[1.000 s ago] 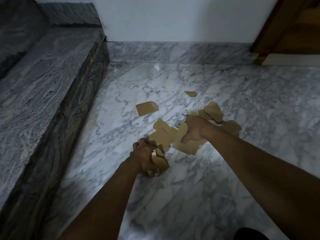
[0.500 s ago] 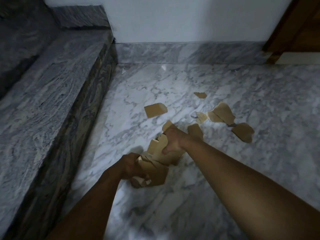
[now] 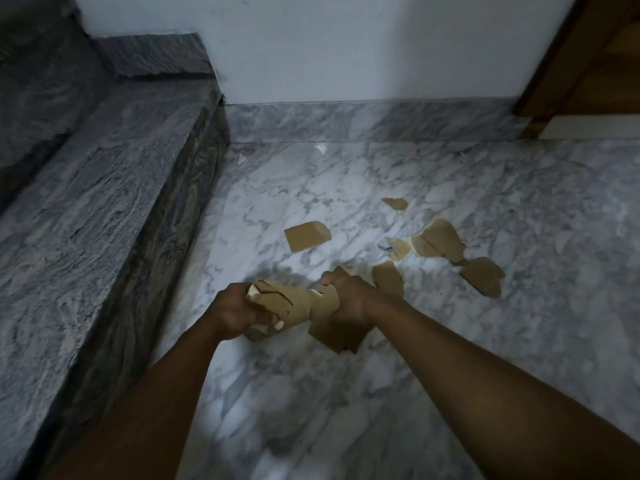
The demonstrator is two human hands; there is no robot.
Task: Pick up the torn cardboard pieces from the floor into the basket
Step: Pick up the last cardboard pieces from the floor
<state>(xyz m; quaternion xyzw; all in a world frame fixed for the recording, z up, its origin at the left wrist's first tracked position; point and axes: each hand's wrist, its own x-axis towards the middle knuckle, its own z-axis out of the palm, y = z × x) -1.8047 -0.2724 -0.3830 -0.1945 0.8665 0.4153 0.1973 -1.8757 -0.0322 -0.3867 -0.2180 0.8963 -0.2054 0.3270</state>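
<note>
**Brown cardboard: a wad in both fists, scraps left on the marble**

Left hand (image 3: 239, 311) and right hand (image 3: 346, 296) are close together. Each is curled tight round one end of a shared wad of torn pieces (image 3: 291, 299), held low over the marble floor (image 3: 346, 393). The wad is bowed and creased, and a flat flap hangs out below the right hand.

Loose on the floor beyond the hands:
- a squarish scrap (image 3: 306, 235), lying alone
- a narrow scrap (image 3: 388, 278), just beside the right hand
- a cluster of overlapping scraps (image 3: 438, 241) further right, with a darker scrap (image 3: 483, 277) near it
- a small chip (image 3: 395, 203), farthest off

A grey stone step (image 3: 104, 202) runs along the left. The basket is not in view.

Handling, as judged: the board looks thin and light, and it bends and creases rather than snaps. Pieces in the wad likely slide against each other, so the hanging flap may slip free. The flat scraps sit flush on polished stone and give a fingertip little to get under. Best to pinch a raised torn corner, or sweep the scraps together first. With both hands full, the wad probably has to be emptied or shifted to one hand before more is taken.
</note>
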